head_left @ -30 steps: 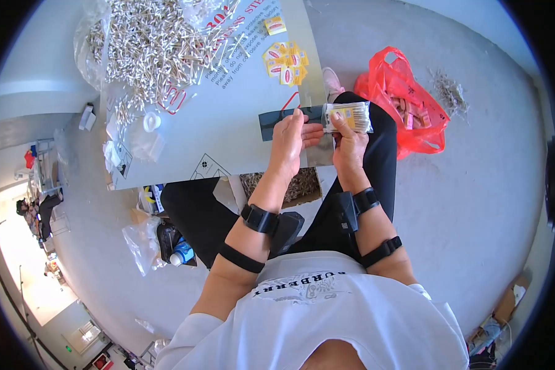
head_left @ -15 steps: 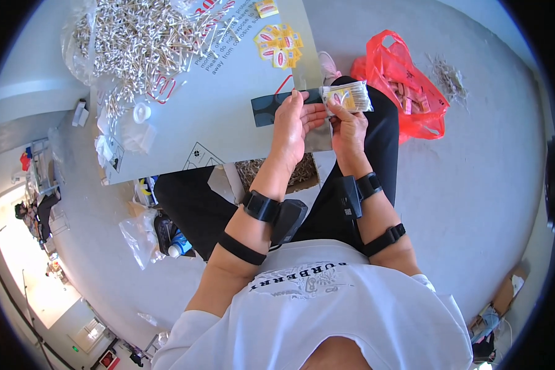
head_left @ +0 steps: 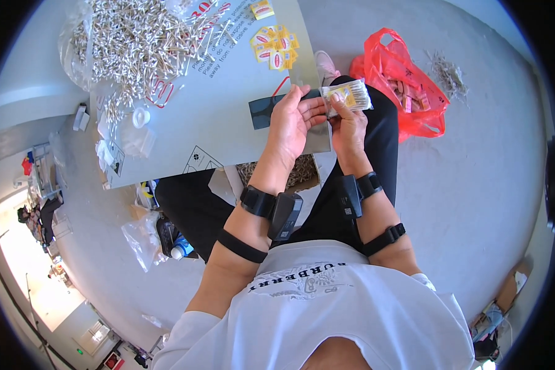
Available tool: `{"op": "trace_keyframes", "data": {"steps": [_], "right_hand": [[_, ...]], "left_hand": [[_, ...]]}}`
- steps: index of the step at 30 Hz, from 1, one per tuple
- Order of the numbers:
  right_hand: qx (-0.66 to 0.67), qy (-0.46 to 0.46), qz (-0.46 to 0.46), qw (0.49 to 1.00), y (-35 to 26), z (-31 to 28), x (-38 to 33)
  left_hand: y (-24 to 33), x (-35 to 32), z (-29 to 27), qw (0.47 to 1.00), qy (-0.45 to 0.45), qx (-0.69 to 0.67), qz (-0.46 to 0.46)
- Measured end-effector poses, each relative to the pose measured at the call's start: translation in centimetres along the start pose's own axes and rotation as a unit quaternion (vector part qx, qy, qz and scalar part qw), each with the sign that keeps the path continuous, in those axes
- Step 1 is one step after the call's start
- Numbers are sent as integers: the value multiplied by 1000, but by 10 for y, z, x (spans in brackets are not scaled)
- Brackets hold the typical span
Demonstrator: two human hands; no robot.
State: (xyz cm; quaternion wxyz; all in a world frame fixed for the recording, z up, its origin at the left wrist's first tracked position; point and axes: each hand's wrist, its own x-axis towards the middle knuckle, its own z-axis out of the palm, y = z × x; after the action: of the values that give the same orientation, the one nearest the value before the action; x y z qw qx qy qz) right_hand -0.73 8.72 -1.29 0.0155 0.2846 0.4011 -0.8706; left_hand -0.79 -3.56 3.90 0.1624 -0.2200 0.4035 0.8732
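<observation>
Material: a clear plastic packet (head_left: 348, 96) of cotton swabs with a yellow-and-white label is held in both hands above the near right edge of the grey surface (head_left: 228, 123).
Right hand grip: the right hand (head_left: 346, 123) is closed on the packet from below, thumb on the near face.
Left hand grip: the left hand (head_left: 293, 117) is closed at the packet's left end, fingertips pinching its edge.
Location: the packet is held off the surface, over the lap, near the red plastic bag (head_left: 407, 92) on the floor.
Orientation: the long axis runs roughly left to right, the right end tilted slightly away; the labelled face is turned upward.
Technique: the packet is best kept level, the body steadied by the right hand, and only the end worked by the left fingertips, so that the swabs are not bent.
Surroundings: a heap of loose swabs (head_left: 142, 43) and small yellow labels (head_left: 274, 46) lie at the far side of the surface.
</observation>
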Motion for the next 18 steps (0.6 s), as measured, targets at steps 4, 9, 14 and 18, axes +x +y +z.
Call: {"op": "trace_keyframes", "data": {"steps": [4, 9, 14, 18], "right_hand": [[0, -7, -5, 1000, 2, 0, 1], [50, -4, 3, 999, 2, 3, 3], [72, 11, -11, 997, 3, 6, 6], [62, 1, -27, 998, 3, 7, 4]], "left_hand": [[-2, 2, -5, 999, -29, -25, -16], [-5, 3, -1, 998, 49, -32, 14], [-5, 6, -1, 995, 65, -73, -16], [-8, 9, -1, 994, 66, -81, -21]]}}
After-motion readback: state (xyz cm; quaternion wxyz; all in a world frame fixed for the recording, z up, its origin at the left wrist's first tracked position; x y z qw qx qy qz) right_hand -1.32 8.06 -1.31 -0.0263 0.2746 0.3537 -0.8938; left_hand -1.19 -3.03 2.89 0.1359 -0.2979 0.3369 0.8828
